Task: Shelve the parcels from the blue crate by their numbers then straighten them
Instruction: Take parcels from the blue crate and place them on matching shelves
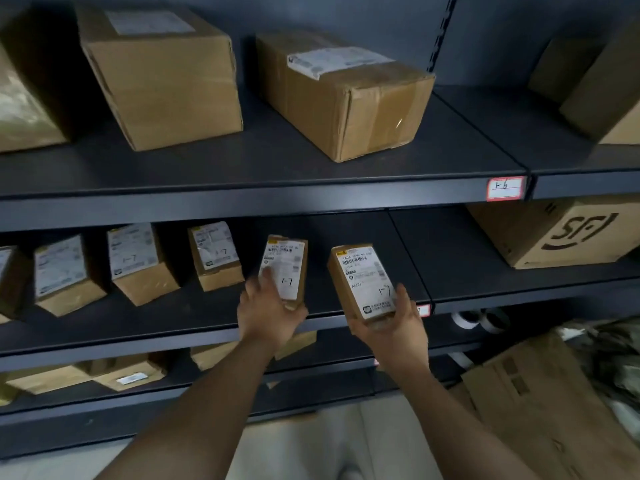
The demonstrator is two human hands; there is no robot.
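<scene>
Head view: two parcels marked 1-7 are gripped over the front of the middle shelf (194,320), the left parcel (289,261) by the left hand (266,317), the right parcel (363,278) by the right hand (393,329). Each is best set down square beside the shelved row (214,254), labels upward.
</scene>
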